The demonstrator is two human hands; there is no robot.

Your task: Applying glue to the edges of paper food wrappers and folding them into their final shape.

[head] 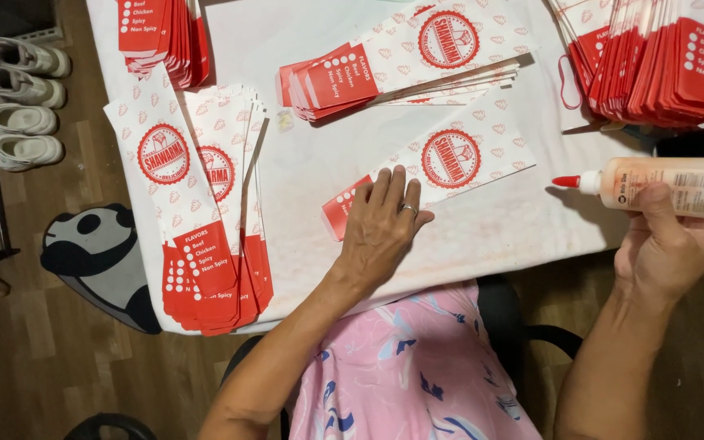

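Left hand [380, 228] flat, fingers spread, pressing red end of single paper sleeve [437, 165] lying on white table [482, 236]. Right hand [668, 244] wrapped around glue bottle [670, 186], bottle sideways, red nozzle pointing toward sleeve, not touching. Fanned sleeve stack [205, 204] at left; another stack [393, 65] beyond.

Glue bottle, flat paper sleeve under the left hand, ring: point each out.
glue bottle [678, 186], head view, on its label side.
flat paper sleeve [458, 156], head view, on its round red print.
ring [408, 209], head view, on the band, left hand finger.
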